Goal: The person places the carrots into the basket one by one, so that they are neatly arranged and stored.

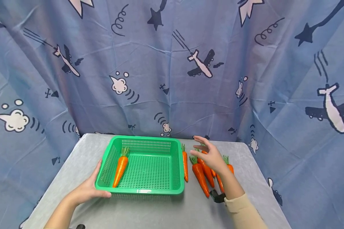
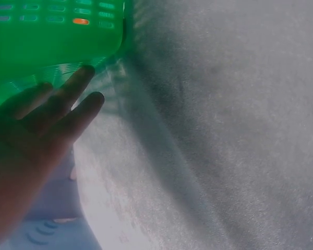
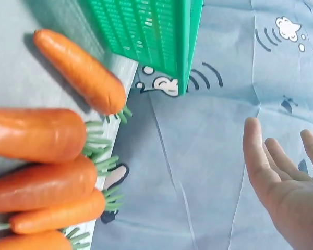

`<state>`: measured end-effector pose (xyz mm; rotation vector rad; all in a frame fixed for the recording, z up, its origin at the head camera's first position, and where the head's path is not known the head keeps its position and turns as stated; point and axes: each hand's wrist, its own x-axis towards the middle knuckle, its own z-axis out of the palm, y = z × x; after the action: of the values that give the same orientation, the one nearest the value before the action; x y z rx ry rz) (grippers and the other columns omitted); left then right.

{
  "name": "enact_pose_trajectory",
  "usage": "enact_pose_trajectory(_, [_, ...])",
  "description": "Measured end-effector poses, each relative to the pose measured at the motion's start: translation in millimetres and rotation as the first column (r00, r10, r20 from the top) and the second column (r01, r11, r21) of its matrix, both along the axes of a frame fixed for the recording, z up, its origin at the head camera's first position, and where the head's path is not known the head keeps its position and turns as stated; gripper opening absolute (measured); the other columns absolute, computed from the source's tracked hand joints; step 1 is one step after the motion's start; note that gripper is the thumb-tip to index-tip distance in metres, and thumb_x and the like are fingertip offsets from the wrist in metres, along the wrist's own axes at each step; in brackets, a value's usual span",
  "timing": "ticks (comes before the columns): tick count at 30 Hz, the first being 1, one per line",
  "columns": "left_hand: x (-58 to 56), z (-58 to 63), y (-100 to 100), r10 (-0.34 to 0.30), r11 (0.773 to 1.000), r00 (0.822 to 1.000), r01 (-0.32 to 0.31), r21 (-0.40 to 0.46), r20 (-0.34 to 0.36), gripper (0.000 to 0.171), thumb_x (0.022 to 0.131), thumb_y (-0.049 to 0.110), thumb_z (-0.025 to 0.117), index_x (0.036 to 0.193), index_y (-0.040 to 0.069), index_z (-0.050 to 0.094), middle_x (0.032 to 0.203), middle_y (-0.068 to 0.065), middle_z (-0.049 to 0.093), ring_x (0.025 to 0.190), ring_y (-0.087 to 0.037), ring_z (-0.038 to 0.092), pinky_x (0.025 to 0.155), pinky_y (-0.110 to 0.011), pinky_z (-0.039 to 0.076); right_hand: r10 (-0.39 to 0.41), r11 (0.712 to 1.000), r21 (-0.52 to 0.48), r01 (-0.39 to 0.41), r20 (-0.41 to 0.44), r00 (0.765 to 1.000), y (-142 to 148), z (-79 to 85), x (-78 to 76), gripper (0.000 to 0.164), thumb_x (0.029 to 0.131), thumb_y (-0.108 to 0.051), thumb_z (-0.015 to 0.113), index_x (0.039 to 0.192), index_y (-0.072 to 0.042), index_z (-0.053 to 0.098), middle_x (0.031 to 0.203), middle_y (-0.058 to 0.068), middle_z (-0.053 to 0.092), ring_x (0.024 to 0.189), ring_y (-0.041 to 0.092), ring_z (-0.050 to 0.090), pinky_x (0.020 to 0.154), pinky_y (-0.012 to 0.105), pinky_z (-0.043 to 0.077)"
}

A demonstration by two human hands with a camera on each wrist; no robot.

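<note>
A green plastic basket stands on the table with one carrot lying inside at its left. My left hand rests against the basket's front left corner, thumb along the front. In the left wrist view its fingers extend fairly straight beside and below the basket wall. My right hand hovers over a group of carrots right of the basket, fingers spread and holding nothing. Another carrot lies close along the basket's right wall. The right forearm partly hides the rightmost carrots.
A pale cloth-covered table carries everything. Blue patterned curtains hang behind it and at both sides. A small black object shows near my right wrist.
</note>
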<state>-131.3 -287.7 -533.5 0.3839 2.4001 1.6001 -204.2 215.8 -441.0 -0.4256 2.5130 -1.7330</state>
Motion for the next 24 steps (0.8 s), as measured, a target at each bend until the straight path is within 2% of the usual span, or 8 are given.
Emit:
enact_pose_trajectory(12, [0.5, -3.1, 0, 0.013, 1.000, 1.000, -0.013, -0.005, 0.015, 0.139, 0.073, 0.008, 0.088, 0.161, 0.032, -0.016, 0.165, -0.030, 0.000, 0.136, -0.042, 0.034, 0.096, -0.014, 0.038, -0.086, 0.994, 0.059, 0.088, -0.026, 0.996, 34, -6.8, -0.7, 0.069, 0.094, -0.031, 0.073, 0.154, -0.021, 0.042, 0.157, 0.009, 0.043, 0.134, 0.038, 0.051, 0.101, 0.053, 0.049])
enact_pose_trajectory(18, [0.8, -2.1, 0, 0.011, 1.000, 1.000, -0.011, -0.003, 0.012, 0.140, 0.072, 0.008, 0.089, 0.161, 0.033, -0.017, 0.165, -0.030, 0.000, 0.132, -0.037, 0.038, 0.096, -0.015, 0.039, -0.111, 0.992, 0.063, 0.111, -0.008, 0.994, 46, -7.7, 3.5, 0.069, 0.094, -0.031, 0.073, 0.155, -0.022, 0.041, 0.158, 0.010, 0.040, 0.137, 0.037, 0.049, 0.101, 0.055, 0.049])
enact_pose_trajectory(24, [-0.4, -1.1, 0, 0.011, 1.000, 1.000, -0.011, 0.000, 0.028, 0.140, 0.072, 0.008, 0.089, 0.160, 0.031, -0.018, 0.165, -0.031, -0.002, 0.136, -0.043, 0.034, 0.094, -0.015, 0.040, -0.156, 0.982, 0.110, 0.154, 0.004, 0.988, 61, -12.5, 8.1, 0.071, 0.095, -0.034, 0.072, 0.156, -0.022, 0.039, 0.159, 0.010, 0.040, 0.136, 0.036, 0.050, 0.098, 0.054, 0.050])
